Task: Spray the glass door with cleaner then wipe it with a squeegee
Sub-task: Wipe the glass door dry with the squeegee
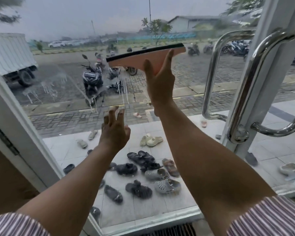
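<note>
Wiping step: the right hand (158,82) has its grip clamped on the squeegee (143,56), blade at the glass (58,48), at one o'clock of the left hand (115,132), whose fingers are spread and empty. Cleaner (46,86) runs at the squeegee's eight o'clock. The next stroke likely needs even pressure.

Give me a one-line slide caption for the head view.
Right hand holds a pink squeegee on the cleaner-streaked glass door; left hand hovers open below.
</note>
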